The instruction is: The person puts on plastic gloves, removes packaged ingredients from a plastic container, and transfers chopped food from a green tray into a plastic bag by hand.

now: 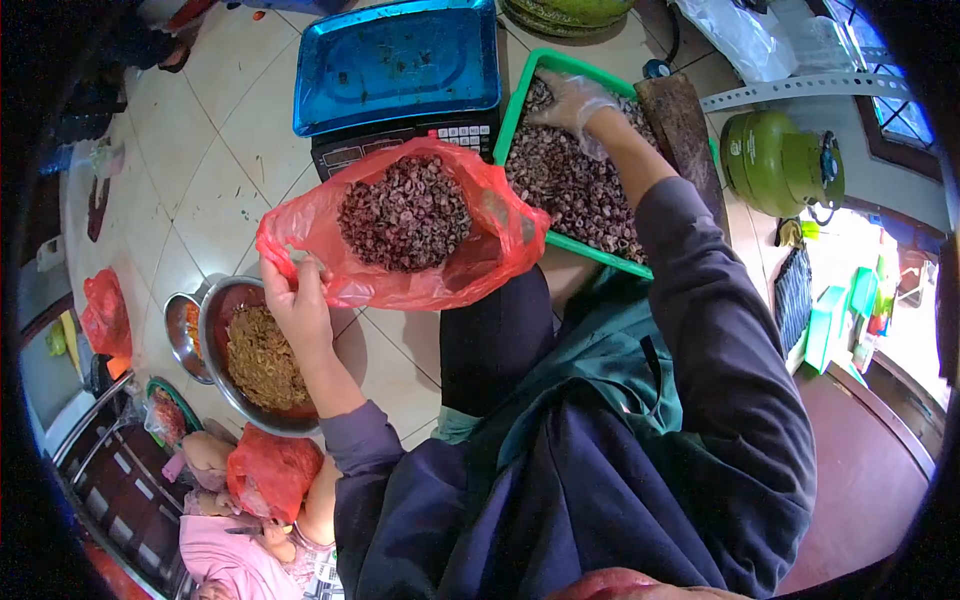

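My left hand (297,292) pinches the left rim of a red plastic bag (300,218), which lies wide at the mouth in front of me. Inside the bag is a heap of small purple-and-white pieces (405,213); I cannot tell exactly what they are. To the right, a green tray (598,253) holds many more of the same pieces (575,185). My right hand (572,105), in a clear plastic glove, reaches into the tray's far left part with fingers spread over the pieces.
Beyond the bag stands a digital scale (400,75) with a blue pan. A steel bowl of brown mixture (260,360) and a smaller bowl (183,335) sit left. At right are a wooden block (685,140) and green gas cylinder (765,160). Another person (240,560) holds a knife lower left.
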### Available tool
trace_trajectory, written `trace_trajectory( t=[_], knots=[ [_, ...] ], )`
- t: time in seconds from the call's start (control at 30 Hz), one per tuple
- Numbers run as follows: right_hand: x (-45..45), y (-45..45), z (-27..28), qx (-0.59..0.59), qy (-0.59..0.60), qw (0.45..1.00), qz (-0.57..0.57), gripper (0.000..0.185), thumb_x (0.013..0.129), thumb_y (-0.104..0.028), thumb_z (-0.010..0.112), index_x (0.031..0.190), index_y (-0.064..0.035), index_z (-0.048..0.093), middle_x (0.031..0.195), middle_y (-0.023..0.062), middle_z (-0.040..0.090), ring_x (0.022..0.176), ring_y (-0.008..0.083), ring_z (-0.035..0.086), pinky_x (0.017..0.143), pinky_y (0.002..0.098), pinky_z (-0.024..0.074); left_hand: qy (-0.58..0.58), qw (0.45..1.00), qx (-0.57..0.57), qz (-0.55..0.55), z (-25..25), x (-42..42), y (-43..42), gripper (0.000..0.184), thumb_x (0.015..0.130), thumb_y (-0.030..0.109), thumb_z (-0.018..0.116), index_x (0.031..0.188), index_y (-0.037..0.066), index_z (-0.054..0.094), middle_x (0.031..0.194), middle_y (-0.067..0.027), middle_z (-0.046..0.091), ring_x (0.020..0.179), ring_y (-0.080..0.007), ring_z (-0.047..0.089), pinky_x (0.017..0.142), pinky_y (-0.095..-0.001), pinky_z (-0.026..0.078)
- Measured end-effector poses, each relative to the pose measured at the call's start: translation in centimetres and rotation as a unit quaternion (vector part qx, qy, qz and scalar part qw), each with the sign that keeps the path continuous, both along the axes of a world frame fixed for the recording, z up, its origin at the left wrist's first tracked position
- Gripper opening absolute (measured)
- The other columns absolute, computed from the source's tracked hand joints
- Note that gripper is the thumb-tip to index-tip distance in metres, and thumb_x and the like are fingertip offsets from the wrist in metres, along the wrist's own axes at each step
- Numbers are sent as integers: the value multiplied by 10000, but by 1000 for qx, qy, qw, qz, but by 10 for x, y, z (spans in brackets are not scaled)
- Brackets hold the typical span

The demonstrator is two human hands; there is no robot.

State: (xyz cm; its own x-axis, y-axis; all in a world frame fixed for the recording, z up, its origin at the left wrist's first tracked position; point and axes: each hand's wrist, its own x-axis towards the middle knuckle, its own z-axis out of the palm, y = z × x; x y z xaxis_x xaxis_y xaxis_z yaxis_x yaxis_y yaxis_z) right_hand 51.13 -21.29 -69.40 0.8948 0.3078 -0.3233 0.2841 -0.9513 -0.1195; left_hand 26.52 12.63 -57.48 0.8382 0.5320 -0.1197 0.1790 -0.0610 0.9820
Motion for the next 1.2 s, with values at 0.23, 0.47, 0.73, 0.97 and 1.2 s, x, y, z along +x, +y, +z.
trace_trajectory(
  t=[0.23, 0.47, 0.73, 0.97, 1.2],
  knots=[
    [-30, 27, 17, -114, 176, 973, 97, 836, 667, -553, 699, 1325, -112, 431, 1320, 155, 480, 1210, 314, 465, 978, 396, 418, -2, 1000, 12, 15, -4, 1, -3, 440, 852, -27, 489, 1283, 33, 427, 932, -16, 532, 583, -45, 458, 553, -188, 414],
    [-102, 25, -6, -81, 76, 993, 29, 496, 820, -214, 563, 1284, -80, 449, 1233, 220, 466, 1110, 347, 523, 927, 411, 458, 17, 1000, 2, 15, -1, -4, -5, 483, 860, -39, 463, 1332, 32, 396, 1275, -55, 517, 593, -32, 430, 583, -192, 427],
    [-76, -13, -12, 85, 115, 987, -67, 391, 737, -156, 609, 1115, -58, 585, 1048, 167, 633, 990, 297, 610, 826, 368, 495, 4, 1000, 1, -8, -6, -17, 4, 417, 864, 6, 500, 1277, 40, 448, 1034, -33, 569, 601, -40, 472, 547, -180, 394],
    [-64, -48, 51, 140, 208, 961, -120, 474, 776, -237, 605, 1233, -135, 539, 1072, 184, 621, 924, 265, 632, 801, 354, 517, -4, 999, -26, -24, -5, -14, 4, 428, 839, 8, 513, 1260, 45, 445, 816, -1, 552, 581, -55, 488, 534, -202, 423],
    [-81, 14, 170, 384, 282, 879, -9, 291, 739, -152, 644, 1029, -147, 650, 1212, 50, 548, 994, 174, 570, 909, 280, 456, -50, 998, 26, -27, -18, -13, 8, 386, 832, -4, 499, 1216, 33, 473, 889, -10, 574, 655, -50, 510, 586, -202, 435]
  ],
)
